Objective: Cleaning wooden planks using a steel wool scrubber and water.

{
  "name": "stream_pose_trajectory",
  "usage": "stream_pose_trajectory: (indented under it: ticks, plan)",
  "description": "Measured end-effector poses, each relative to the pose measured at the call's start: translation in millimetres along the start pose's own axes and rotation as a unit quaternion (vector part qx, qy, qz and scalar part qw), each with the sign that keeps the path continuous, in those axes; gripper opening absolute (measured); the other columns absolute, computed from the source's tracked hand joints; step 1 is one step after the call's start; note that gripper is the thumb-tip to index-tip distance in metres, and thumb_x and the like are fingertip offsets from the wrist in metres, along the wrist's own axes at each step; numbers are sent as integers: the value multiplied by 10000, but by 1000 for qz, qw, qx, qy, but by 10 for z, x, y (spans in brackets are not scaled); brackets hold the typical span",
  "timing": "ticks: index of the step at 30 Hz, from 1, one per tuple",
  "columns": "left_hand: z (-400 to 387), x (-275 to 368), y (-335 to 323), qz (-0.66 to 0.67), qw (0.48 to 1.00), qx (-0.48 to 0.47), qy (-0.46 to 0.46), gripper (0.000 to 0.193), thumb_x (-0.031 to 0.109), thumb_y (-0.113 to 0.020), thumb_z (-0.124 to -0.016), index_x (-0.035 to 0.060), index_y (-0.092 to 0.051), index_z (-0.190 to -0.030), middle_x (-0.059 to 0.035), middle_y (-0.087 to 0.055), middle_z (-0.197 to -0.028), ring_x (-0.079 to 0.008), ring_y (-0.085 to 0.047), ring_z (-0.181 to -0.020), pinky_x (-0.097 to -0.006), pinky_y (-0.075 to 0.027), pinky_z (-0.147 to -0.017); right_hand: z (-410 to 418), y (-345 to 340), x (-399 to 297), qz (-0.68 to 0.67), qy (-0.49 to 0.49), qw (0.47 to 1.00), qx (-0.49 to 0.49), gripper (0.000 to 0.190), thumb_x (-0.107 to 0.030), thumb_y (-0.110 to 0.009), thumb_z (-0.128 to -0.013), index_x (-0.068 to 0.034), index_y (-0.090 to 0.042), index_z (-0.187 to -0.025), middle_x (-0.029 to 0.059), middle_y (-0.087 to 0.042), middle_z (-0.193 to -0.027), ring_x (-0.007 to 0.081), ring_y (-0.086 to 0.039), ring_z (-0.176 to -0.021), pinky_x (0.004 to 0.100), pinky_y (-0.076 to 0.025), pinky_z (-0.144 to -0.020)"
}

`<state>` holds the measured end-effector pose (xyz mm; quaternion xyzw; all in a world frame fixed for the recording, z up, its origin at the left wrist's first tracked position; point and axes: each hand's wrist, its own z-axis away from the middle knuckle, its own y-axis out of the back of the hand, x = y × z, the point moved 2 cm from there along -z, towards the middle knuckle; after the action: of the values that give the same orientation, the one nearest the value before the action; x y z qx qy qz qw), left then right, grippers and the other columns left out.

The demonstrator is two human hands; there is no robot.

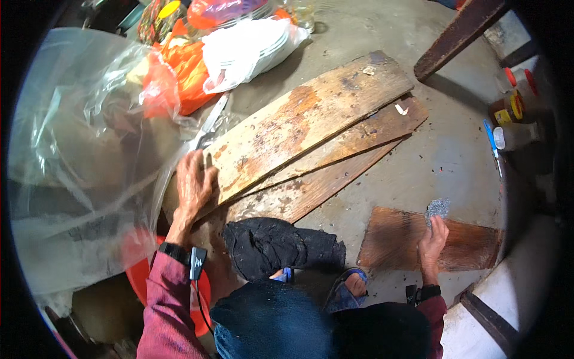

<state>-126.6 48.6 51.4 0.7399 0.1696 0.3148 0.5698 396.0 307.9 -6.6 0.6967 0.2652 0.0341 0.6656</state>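
Observation:
My left hand [193, 184] rests at the near left end of the top wooden board [287, 121], fingers at its edge; whether they grip it I cannot tell. Beneath that stained board lie a second board [345, 141] and a third [287, 197], fanned out. At the right, my right hand [434, 242] holds a grey metal scouring pad [437, 209] over a separate reddish-brown board [394, 238] on the floor. A crumpled black cloth [282, 247] lies between the boards and my feet. A knife [213, 116] lies beyond my left hand.
A large clear plastic sheet [89, 179] covers the left side, near a red basin [204, 296]. Orange [190, 72] and white [251, 49] plastic bags lie at the back left. A wooden leg [457, 40] stands at the upper right. Jars [506, 110] and a blue-handled tool [490, 134] are at the right.

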Motion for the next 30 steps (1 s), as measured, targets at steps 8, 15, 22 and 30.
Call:
stream_pose_trajectory:
  ticks: [8, 15, 22, 30]
  plan:
    - [-294, -54, -97, 83, 983, -159, 27, 704, 395, -633, -721, -10, -393, -1245, -213, -428, -1204, -345, -421, -1110, -397, -333, -948, 17, -58, 105, -14, 70, 996, 43, 390, 78, -498, -677, -16, -543, -1053, 156, -527, -1113, 340, -473, -1014, 400, -361, -904]
    - [-527, 170, -316, -1, 970, -228, 79, 566, 442, -561, -756, -26, -526, -1073, -221, -506, -991, -351, -467, -959, -416, -367, -836, 32, -2, 5, -25, 41, 998, 41, 354, 106, -490, -678, 2, -558, -1010, 146, -517, -1118, 330, -462, -1020, 392, -377, -887]
    - [-180, 467, -400, 94, 983, -141, 70, 431, 312, -625, -723, -43, -536, -950, -180, -506, -915, -322, -470, -867, -377, -375, -755, 25, 33, -62, -31, 0, 998, 46, 348, 110, -494, -667, -11, -573, -984, 125, -510, -1126, 326, -456, -1015, 391, -384, -879]
    - [-78, 374, -366, 179, 973, -24, 142, 308, 300, -590, -811, -7, -607, -798, -44, -576, -662, -114, -497, -629, -273, -415, -604, -11, -55, -88, -14, 29, 995, 93, 329, 83, -519, -667, -35, -575, -968, 103, -531, -1081, 322, -479, -968, 395, -407, -849]
